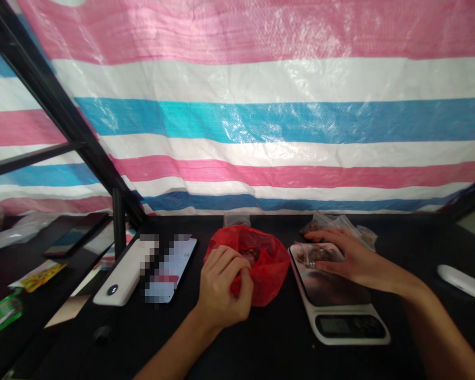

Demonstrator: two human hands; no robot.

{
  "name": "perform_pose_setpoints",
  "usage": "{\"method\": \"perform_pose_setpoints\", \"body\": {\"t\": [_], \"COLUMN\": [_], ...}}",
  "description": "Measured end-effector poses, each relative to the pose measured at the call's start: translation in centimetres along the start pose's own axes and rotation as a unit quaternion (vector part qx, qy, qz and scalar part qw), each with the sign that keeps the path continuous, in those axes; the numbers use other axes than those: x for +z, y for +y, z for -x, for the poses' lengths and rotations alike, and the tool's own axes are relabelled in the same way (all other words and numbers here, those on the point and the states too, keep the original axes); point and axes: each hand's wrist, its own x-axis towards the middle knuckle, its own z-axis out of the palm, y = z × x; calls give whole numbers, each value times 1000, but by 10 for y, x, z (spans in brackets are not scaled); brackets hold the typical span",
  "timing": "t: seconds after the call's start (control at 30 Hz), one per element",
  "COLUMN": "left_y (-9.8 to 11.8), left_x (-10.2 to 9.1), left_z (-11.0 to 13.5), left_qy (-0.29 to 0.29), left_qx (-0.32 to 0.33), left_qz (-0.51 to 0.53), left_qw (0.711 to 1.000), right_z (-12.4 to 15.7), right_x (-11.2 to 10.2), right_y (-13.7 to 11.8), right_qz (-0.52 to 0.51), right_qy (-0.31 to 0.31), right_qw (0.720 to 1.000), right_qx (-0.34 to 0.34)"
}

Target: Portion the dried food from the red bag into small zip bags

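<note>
My left hand (226,287) is at the near left side of a red plastic bag (271,274). Its fingers are curled in and closed on the bag's edge, though the fingertips are partly hidden. Inside the bag's mouth lie brownish contents, too dim to name. Over on the right, my right hand (350,258) reaches across a white kitchen scale (332,293) with its fingers stretched apart. The thumb touches a small clear zip bag (306,254) with small brownish pieces, which rests on the scale's plate. The scale's display is unreadable.
Clear zip bags (358,232) lie behind the scale, and another small bag (237,218) stands behind the red one. To the left are a phone (172,272) and a white power bank (122,274). A white earbud case (462,281) sits right. Striped sheeting (261,121) closes off the back.
</note>
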Motion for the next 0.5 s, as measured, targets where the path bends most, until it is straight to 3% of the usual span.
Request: {"method": "perform_pose_setpoints", "body": {"t": [0.3, 0.43, 0.5], "left_y": [2, 7, 10], "left_x": [0, 3, 7], "left_z": [1, 4, 7], "left_qy": [-8, -54, -77], "left_qx": [10, 32, 0], "left_qz": [26, 98, 121], "left_qw": [1000, 993, 990], "right_z": [-3, -11, -13], "right_x": [2, 12, 22], "right_y": [3, -17, -37], "right_qz": [23, -81, -148], "right_qy": [11, 62, 98], "right_qw": [1000, 995, 984], "right_qx": [-4, -15, -14]}}
